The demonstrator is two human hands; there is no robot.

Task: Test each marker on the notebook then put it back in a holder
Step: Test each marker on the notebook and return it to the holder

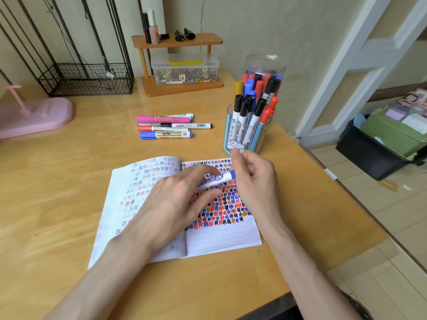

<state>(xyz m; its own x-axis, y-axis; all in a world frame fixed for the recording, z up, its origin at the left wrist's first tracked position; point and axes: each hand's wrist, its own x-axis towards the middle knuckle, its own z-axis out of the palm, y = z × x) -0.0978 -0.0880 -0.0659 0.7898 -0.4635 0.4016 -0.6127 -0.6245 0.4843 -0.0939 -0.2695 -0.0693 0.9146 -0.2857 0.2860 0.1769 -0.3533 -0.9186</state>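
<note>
An open notebook [221,236] lies on the wooden desk, its right page thick with red, blue and black marks. Above that page both hands hold a white marker [217,179] with a blue cap end. My left hand [182,195] grips the barrel with fingers and thumb. My right hand [254,179] closes round the blue end. Behind them stands a blue cup holder [245,135] with several black and red markers. A clear round jar [265,72] further back holds several more. Several loose markers [168,127] lie on the desk at centre.
A wooden shelf [180,63] with a clear box of clips stands at the back. A wire basket [87,79] and a pink lamp base [34,116] are at the left. The desk's right edge [346,192] drops to the floor, where a storage bin [388,144] sits.
</note>
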